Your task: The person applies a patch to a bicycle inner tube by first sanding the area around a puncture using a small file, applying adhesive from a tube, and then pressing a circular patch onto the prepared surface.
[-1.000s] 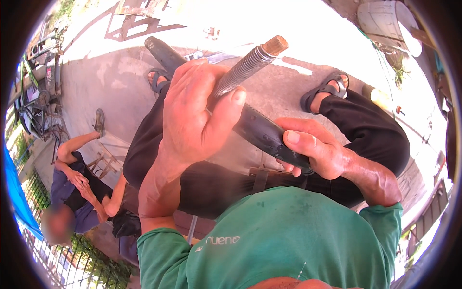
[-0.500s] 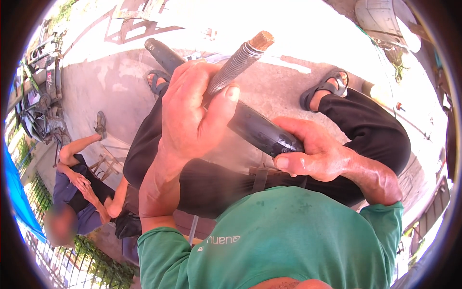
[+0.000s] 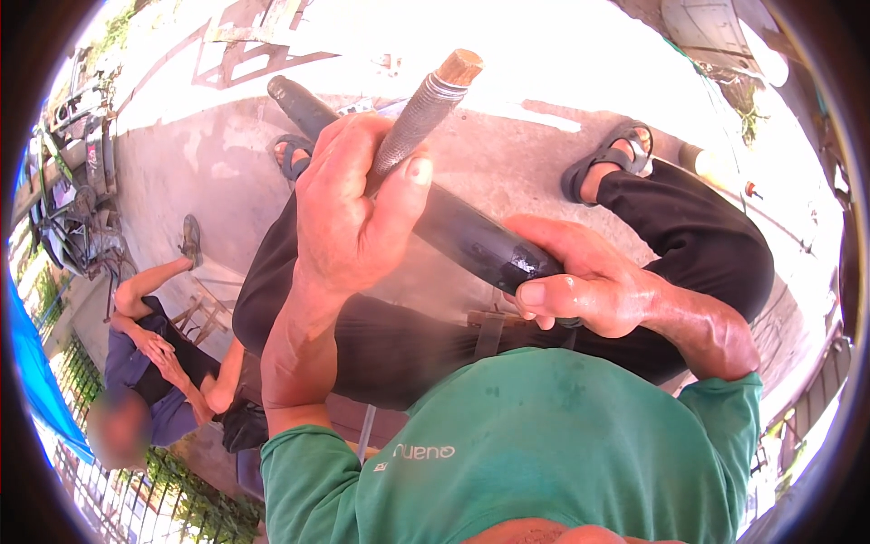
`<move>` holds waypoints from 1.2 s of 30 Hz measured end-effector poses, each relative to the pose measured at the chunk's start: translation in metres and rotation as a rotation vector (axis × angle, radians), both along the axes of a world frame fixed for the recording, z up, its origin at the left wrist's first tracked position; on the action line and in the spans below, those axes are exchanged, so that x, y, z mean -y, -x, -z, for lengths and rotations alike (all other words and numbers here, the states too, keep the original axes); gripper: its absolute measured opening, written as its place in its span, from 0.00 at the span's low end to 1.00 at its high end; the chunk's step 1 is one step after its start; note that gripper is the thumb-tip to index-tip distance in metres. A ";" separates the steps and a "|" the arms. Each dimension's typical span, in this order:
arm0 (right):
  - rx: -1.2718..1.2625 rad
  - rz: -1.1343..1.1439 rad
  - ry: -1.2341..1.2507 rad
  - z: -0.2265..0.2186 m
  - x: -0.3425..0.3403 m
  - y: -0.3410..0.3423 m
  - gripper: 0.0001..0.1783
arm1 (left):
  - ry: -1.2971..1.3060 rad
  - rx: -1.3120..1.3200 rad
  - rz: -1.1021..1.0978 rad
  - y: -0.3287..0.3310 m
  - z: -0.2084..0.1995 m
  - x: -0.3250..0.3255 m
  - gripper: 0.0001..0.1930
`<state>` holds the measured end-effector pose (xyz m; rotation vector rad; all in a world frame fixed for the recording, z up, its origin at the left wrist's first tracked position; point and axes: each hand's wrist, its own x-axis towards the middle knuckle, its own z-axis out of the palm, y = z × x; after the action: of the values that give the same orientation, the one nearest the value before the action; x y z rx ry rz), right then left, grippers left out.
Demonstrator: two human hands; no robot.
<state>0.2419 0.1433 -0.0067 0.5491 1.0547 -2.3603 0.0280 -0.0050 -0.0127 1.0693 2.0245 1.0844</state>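
My left hand (image 3: 349, 213) is closed round a grey ridged rod (image 3: 420, 118) with a bare brown wooden end pointing up and away to the right. The rod lies across a long black tapered cylinder (image 3: 467, 238), which slants from the far left to near my lap. Whether rod and cylinder touch is hidden under my left hand. My right hand (image 3: 589, 286) grips the cylinder's near end, thumb on top, beside a shiny patch. Its narrower far end sticks out beyond my left hand.
My legs in black trousers (image 3: 693, 236) are spread, with sandals (image 3: 609, 161) on the concrete floor (image 3: 172, 163). At the left sits another person (image 3: 168, 372) with hands together. Metal parts (image 3: 86, 199) are piled at the far left; a pale curved container (image 3: 716, 41) stands far right.
My left hand has shifted slightly left and toward me with the ridged rod. The black cylinder and my right hand have moved a little left too.
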 end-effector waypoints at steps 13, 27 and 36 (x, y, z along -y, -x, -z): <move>0.034 0.073 0.122 0.002 0.004 -0.002 0.28 | 0.027 -0.154 0.155 0.009 0.001 0.006 0.13; 0.026 0.039 0.002 0.004 0.007 -0.002 0.30 | -0.031 -0.044 0.035 -0.001 0.001 0.001 0.08; 0.029 0.055 0.060 0.006 0.005 -0.004 0.30 | 0.000 -0.032 0.018 0.000 0.004 0.001 0.09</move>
<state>0.2455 0.1380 -0.0131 0.5958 0.9638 -2.4156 0.0279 -0.0063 -0.0170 1.1100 2.0359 1.0641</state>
